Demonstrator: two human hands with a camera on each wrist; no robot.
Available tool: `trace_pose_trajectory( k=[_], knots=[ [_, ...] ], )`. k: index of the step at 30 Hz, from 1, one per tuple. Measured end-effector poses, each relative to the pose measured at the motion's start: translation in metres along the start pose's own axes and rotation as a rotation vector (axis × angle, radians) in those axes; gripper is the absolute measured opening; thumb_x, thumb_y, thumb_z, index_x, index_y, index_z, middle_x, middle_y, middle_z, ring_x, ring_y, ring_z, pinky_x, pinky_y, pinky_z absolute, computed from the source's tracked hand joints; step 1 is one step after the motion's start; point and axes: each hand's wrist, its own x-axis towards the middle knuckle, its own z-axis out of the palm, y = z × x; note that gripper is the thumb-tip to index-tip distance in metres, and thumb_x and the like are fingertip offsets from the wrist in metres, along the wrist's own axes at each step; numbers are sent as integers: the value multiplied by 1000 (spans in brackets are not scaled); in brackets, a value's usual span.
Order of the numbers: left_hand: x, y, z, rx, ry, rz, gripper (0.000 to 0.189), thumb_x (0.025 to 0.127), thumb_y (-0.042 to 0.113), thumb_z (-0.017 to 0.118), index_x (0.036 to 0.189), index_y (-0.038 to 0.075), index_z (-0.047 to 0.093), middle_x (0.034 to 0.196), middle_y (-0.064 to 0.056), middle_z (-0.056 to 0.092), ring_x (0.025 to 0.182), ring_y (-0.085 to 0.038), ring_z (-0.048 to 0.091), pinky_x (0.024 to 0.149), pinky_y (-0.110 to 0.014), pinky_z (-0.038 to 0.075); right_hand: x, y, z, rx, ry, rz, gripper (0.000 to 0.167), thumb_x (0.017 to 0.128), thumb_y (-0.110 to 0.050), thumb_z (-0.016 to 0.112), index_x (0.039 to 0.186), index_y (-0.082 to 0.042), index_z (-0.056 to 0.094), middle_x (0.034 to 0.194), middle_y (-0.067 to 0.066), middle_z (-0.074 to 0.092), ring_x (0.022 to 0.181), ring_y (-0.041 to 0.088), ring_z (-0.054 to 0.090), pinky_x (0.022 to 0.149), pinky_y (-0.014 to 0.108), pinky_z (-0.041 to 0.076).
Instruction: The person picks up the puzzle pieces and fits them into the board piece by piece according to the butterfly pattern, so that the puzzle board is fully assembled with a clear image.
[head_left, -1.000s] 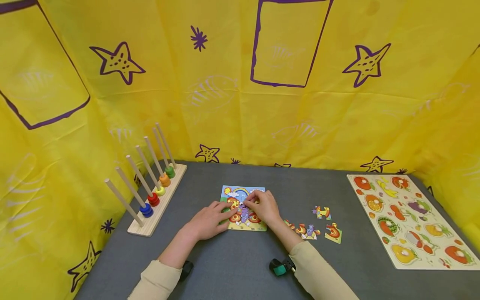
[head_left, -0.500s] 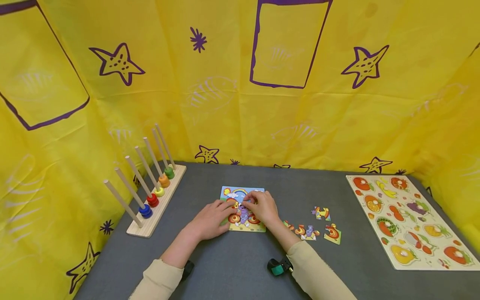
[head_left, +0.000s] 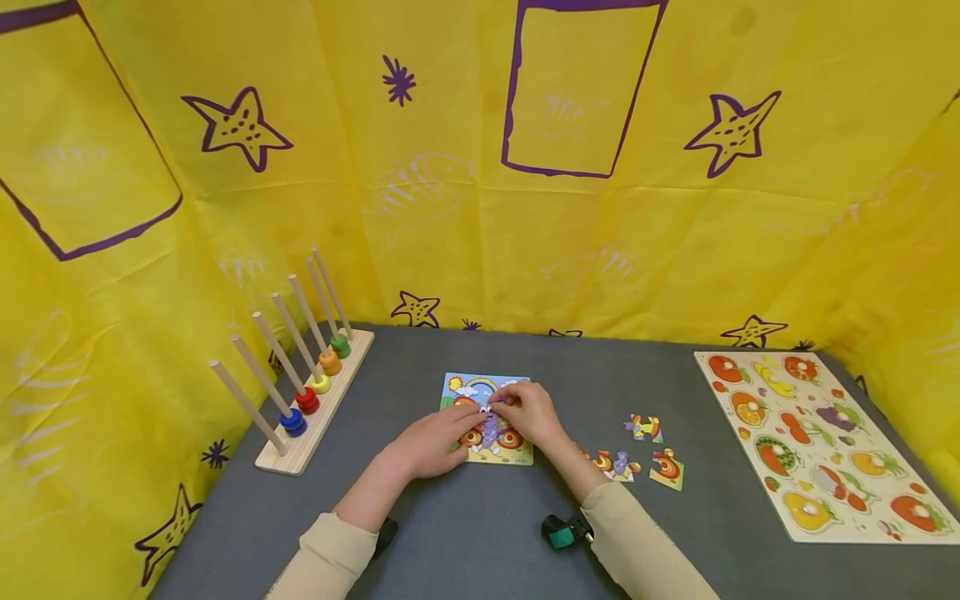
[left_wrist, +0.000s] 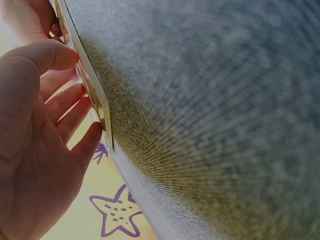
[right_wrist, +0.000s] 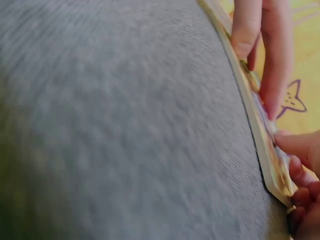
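Note:
A small butterfly jigsaw puzzle lies on the dark table, with a rainbow and sun along its far edge. My left hand reaches over its left side, fingers extended, the fingertips on the picture near the butterfly's head. From the right, my right hand pinches a puzzle piece at the butterfly's head with thumb and forefinger; the fingers hide most of that piece. Both wrist views show the board edge-on, with the left fingers and the right thumb touching its face.
Right of the puzzle lie loose puzzle pieces, one a corner piece, others partly behind the right forearm. A wooden peg stacker with coloured rings stands at left. A fruit peg board lies at right. Yellow cloth hangs behind.
My left hand has slid right across the puzzle, its fingertips now close to the right hand's. The right hand stays almost in place at the butterfly's head.

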Motion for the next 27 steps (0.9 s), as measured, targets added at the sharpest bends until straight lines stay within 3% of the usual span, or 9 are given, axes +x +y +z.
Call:
trace_pose_trajectory(
  k=[4,11,17,22,27],
  knots=[
    [1,-1,2,61,16,33,50,91,13,58,141,8,53,140,-15,50,127,-29,48,101,-45,41,-6,5,-12,39,0,19,6,84,-9,76,89,-12,79,82,-2,65,78,17,57,71,33,43],
    [4,-1,3,76,3,-2,49,91,17,58,140,13,55,137,-10,52,124,-27,48,99,-46,43,-27,23,-55,120,41,209,9,90,-17,72,97,-17,77,88,-2,64,70,14,52,65,29,42],
    [6,-3,4,70,-8,-18,50,91,18,57,141,15,54,140,-9,49,127,-26,45,99,-47,43,-55,54,-105,1,64,193,15,89,-17,73,104,-13,74,92,3,63,67,15,50,62,30,40],
    [6,-3,5,49,-28,-35,50,92,18,56,142,16,52,143,-7,47,129,-26,42,98,-49,43,-79,77,-145,-134,55,144,28,84,-16,76,110,-4,71,106,16,65,92,32,57,79,46,43],
    [6,-4,5,50,-27,-19,50,93,18,56,142,15,53,143,-6,48,130,-26,42,98,-49,43,-97,96,-172,-190,-11,187,42,83,-23,79,118,-2,67,119,25,60,105,41,54,87,56,40]
  ],
)
